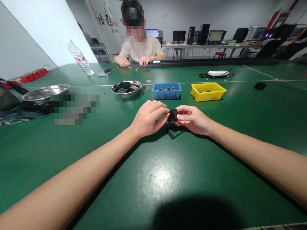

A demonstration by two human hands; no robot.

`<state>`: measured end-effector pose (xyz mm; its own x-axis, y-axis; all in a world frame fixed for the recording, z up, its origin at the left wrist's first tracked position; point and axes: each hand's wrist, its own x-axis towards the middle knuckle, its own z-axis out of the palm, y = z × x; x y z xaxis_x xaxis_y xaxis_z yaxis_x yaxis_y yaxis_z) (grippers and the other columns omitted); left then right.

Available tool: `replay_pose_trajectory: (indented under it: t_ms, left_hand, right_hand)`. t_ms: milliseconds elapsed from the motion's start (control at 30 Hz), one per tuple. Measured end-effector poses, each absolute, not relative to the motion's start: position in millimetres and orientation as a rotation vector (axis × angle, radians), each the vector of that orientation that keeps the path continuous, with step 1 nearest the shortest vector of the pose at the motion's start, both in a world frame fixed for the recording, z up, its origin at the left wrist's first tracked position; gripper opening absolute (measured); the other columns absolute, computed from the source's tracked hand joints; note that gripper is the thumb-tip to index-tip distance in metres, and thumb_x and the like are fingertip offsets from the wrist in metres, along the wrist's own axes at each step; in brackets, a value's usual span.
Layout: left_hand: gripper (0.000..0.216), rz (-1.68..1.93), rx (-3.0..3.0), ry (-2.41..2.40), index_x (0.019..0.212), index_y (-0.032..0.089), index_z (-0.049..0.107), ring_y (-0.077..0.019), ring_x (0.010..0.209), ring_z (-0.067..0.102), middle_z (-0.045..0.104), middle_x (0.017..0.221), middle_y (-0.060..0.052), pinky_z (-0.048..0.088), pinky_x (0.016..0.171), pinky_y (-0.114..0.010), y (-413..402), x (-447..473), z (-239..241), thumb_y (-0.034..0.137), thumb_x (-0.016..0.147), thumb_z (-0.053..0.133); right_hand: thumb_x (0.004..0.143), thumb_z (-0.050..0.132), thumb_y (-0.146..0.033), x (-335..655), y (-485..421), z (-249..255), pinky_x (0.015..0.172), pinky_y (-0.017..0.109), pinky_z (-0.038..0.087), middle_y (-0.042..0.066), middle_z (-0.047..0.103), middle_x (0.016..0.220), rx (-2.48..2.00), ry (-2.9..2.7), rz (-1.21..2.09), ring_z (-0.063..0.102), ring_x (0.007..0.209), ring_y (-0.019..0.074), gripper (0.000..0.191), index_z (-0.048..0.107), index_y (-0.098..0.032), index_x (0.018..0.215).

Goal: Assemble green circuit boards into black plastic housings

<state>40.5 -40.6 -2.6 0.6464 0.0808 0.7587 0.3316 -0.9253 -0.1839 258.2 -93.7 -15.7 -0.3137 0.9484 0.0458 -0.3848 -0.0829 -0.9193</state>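
Observation:
Between my two hands, just above the green table (134, 172), is a small black plastic part (172, 115). The fingers of my left hand (150, 117) pinch its left side. My right hand (194, 119) grips it from the right, with thumb and fingers closed on it. Fingertips cover some of the part, so its exact kind cannot be made out. Below it a thin black frame (173, 135) lies on the table, partly hidden by my right hand.
Beyond my hands stand a steel bowl (127, 93) of dark parts, a blue bin (167, 93) of small pieces and a yellow bin (208, 94). A steel dish (46, 91) and bottle (80, 58) are at left. A person (141, 48) sits opposite.

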Motion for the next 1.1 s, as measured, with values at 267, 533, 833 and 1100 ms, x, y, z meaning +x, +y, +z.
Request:
replay_pose_trajectory:
  t_ms: [267, 533, 833, 1100]
  left_hand:
    - [0.026, -1.233, -2.549, -0.299, 0.116, 0.015, 0.061, -0.0225, 0.095, 0.067, 0.072, 0.106, -0.012, 0.054, 0.080, -0.035, -38.2, 40.3, -4.4, 0.030, 0.097, 0.068]
    - [0.005, -1.208, -2.519, -0.247, 0.100, 0.019, 0.064, -0.0184, 0.085, 0.062, 0.067, 0.100, -0.009, 0.052, 0.072, -0.032, -40.6, 40.3, -2.2, 0.019, 0.096, 0.062]
    - [0.002, -1.129, -2.498, -0.234, 0.094, 0.019, 0.061, -0.0198, 0.086, 0.065, 0.070, 0.097, -0.009, 0.053, 0.073, -0.033, -39.7, 41.4, -1.1, 0.016, 0.094, 0.061]
    - [0.003, -1.114, -2.496, -0.247, 0.098, 0.017, 0.059, -0.0214, 0.089, 0.066, 0.070, 0.102, -0.012, 0.054, 0.073, -0.033, -39.7, 40.6, -0.5, 0.016, 0.096, 0.058]
  right_hand:
    - [0.061, 0.099, -0.026, 261.8, -91.1, -17.9, 0.067, 0.024, 0.056, -0.001, 0.075, 0.078, -0.736, -1.034, 1.623, 0.069, 0.067, 0.0103, 0.035, 0.076, -0.019, 0.086]
    - [0.063, 0.097, -0.024, 263.1, -89.7, -18.4, 0.067, 0.023, 0.056, -0.001, 0.076, 0.080, -0.756, -1.004, 1.620, 0.071, 0.071, 0.0110, 0.035, 0.076, -0.019, 0.090]
    - [0.059, 0.098, -0.025, 260.6, -91.8, -15.6, 0.067, 0.022, 0.056, 0.000, 0.076, 0.079, -0.785, -1.003, 1.620, 0.071, 0.069, 0.0105, 0.035, 0.076, -0.017, 0.086]
    - [0.061, 0.095, -0.026, 258.6, -94.5, -13.0, 0.067, 0.025, 0.054, 0.000, 0.076, 0.080, -0.818, -0.953, 1.613, 0.072, 0.071, 0.0132, 0.035, 0.073, -0.019, 0.087]
